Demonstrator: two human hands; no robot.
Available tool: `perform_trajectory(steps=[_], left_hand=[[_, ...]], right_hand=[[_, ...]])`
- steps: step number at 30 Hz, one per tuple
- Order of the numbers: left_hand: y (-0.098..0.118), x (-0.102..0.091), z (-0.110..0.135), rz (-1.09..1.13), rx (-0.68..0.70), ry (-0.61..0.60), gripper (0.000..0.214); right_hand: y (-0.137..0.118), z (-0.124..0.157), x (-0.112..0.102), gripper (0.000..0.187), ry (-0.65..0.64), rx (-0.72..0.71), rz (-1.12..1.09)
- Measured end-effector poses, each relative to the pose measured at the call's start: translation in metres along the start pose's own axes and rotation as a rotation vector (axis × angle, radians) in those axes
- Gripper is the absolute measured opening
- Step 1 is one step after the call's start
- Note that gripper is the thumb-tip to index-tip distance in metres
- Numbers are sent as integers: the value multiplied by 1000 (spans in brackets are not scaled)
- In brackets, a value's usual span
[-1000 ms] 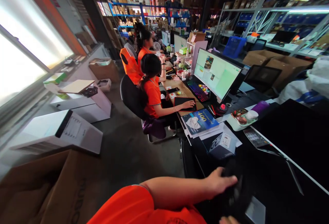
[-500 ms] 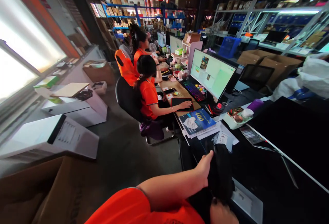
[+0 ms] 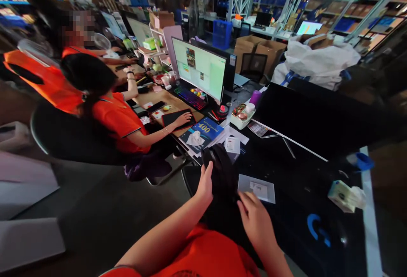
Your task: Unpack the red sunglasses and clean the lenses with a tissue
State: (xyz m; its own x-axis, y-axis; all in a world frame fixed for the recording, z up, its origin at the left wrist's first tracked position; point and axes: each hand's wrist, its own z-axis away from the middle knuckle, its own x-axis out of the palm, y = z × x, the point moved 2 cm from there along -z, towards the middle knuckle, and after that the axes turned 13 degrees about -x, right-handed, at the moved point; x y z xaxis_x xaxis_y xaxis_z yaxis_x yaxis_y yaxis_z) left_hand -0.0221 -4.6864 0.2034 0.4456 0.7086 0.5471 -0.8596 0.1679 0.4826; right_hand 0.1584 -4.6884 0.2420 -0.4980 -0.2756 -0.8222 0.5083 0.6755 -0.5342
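Both my hands hold a black soft thing (image 3: 222, 179) over the near edge of a dark desk (image 3: 295, 209); I cannot make out what it is. My left hand (image 3: 205, 184) grips its left side with the thumb up along it. My right hand (image 3: 256, 220) closes on its lower right part, fingers curled. A small grey-white sheet (image 3: 257, 189) lies flat on the desk just right of my hands. A dark switched-off monitor (image 3: 318, 120) stands behind it.
A co-worker in an orange shirt (image 3: 119, 118) sits to my left, a hand on a mouse by a lit monitor (image 3: 199, 68). A blue pad (image 3: 202, 133), papers, a small white box (image 3: 341, 194), cardboard boxes and shelving surround the desk.
My view has swung right along the desk. The black thing came toward me from the desk edge, and my right hand has come up to grip its lower part.
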Motion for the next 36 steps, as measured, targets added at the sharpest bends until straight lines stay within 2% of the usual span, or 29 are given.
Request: perform_trajectory(steps=[2,5,7,11,14,16,19,21,23,28,33,36], left_hand=[[-5,2,4,-12,15,35,65],[-16,6,13,-53,-10,22,56],[-26,4,20,-89,-63,-1,55],[-41,-9,30,-151,-189,-66,52],[-47,-18,36,-181,-254,-118,46],[-49,-20,39,-197,-275,-147,51],[-51,-19,41,-210,-284,-179,61],[-53,-18,40,-216,-280,-183,64],[-54,-16,38,-223,-266,-172,67],[-56,-13,33,-245,-220,-140,79],[-66,-5,31,-259,-302,-113,63],[-78,3,29,-282,-379,-135,54]], right_hand=[[-3,1,-13,34,120,-41,-207],[-6,-9,-9,41,93,-170,-379],[1,-17,0,43,106,-139,-334],[25,-18,7,43,186,72,-217],[32,-15,2,54,143,143,-142],[31,-15,-1,57,94,179,-81],[27,-17,0,49,22,189,-55],[26,-16,2,40,19,197,-56],[26,-13,4,37,55,216,-103],[34,3,6,45,197,338,-380],[45,19,10,47,347,276,-397],[54,31,11,48,438,338,-362]])
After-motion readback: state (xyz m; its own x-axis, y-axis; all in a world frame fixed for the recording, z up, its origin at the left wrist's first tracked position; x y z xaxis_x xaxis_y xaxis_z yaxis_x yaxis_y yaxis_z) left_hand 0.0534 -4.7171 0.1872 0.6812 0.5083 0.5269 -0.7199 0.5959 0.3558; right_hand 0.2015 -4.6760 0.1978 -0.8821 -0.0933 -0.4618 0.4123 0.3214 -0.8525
